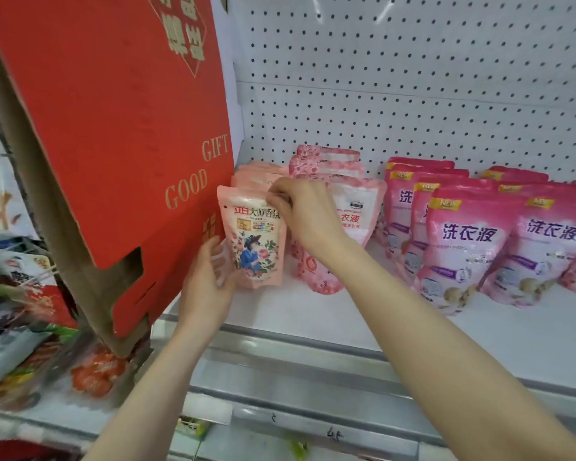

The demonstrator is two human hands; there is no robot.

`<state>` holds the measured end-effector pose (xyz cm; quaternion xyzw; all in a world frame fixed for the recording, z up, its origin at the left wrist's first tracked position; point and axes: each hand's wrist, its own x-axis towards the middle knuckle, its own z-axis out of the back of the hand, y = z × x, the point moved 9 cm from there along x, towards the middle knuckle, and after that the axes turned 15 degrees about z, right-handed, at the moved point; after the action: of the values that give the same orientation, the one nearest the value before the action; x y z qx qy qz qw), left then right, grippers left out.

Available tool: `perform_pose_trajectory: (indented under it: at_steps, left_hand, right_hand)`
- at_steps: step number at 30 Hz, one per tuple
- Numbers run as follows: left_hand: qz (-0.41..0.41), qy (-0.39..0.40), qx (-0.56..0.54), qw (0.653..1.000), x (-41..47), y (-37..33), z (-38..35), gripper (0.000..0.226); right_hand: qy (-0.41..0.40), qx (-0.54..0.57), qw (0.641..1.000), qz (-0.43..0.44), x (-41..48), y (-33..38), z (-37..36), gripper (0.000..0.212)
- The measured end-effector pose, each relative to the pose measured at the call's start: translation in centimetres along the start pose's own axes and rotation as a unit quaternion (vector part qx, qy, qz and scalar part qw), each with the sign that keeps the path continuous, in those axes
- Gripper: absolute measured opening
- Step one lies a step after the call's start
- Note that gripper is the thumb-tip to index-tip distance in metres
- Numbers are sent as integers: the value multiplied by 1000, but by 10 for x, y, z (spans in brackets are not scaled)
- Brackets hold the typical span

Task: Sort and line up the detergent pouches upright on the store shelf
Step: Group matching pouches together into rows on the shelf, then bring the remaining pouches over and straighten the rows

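A salmon-pink detergent pouch (pixel 256 241) with a flower picture stands upright at the front of a row of like pouches at the shelf's left end. My left hand (pixel 210 277) grips its lower left edge. My right hand (pixel 305 211) pinches its top right corner from above. Behind my right hand stand rose-patterned pouches (pixel 326 164), partly hidden. To the right, several magenta pouches (pixel 463 247) stand in rows, leaning slightly back.
A large red gift box (pixel 113 128) leans close against the left end of the white shelf (pixel 346 321). A white pegboard (pixel 413 94) forms the back wall. Packaged goods (pixel 20 327) lie lower left, and a shelf rail (pixel 313 377) runs along the front.
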<state>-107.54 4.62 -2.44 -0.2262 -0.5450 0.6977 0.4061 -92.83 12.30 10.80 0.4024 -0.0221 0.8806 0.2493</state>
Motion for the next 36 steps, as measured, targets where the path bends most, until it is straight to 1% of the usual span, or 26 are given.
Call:
perform_pose_trajectory:
  at_steps: [2, 5, 10, 12, 15, 16, 18, 21, 23, 24, 26, 28, 31, 36]
  left_hand:
    - [-13, 17, 45, 999, 9, 6, -9, 61]
    - [-40, 25, 124, 991, 17, 11, -20, 56]
    - [-49, 46, 170, 983, 21, 13, -34, 55]
    - [-48, 51, 184, 980, 21, 14, -38, 55]
    - [-44, 55, 193, 979, 21, 14, -38, 55]
    - [-45, 55, 195, 978, 21, 14, -38, 54]
    - [-52, 52, 197, 978, 18, 10, -36, 53]
    - [-82, 40, 187, 978, 6, -4, -32, 48]
    - [-116, 37, 185, 975, -6, -16, -32, 43]
    - [-134, 39, 187, 972, -13, -22, -35, 40]
    - [-163, 52, 194, 966, -29, -34, -44, 36]
    - [-197, 73, 200, 957, -48, -44, -59, 34]
    - [-246, 107, 211, 940, -80, -60, -91, 31]
    - [-293, 164, 207, 919, -144, -83, -163, 29]
  right_hand:
    - [37, -52, 998, 6, 10, -4, -23, 13]
    - [88, -148, 985, 31, 17, -8, -46, 15]
    - [105, -198, 973, 57, 24, -4, -46, 15]
    - [120, -215, 967, 70, 21, 1, -44, 24]
    - [152, -224, 960, 74, 13, 7, -42, 44]
    - [151, -217, 962, 77, 11, 9, -40, 50]
    - [123, -193, 969, 97, 6, 16, -34, 56]
    - [31, -162, 977, 138, -14, 22, -11, 53]
    - [11, -163, 977, 138, -41, 19, 2, 53]
    - [11, -171, 976, 130, -58, 16, 9, 51]
    - [4, -195, 975, 106, -97, 6, 24, 38]
    - [6, -215, 974, 65, -140, -9, 41, 29]
    - [8, -228, 974, -7, -203, -32, 70, 30]
    - [-6, -246, 959, -142, -302, -62, 139, 36]
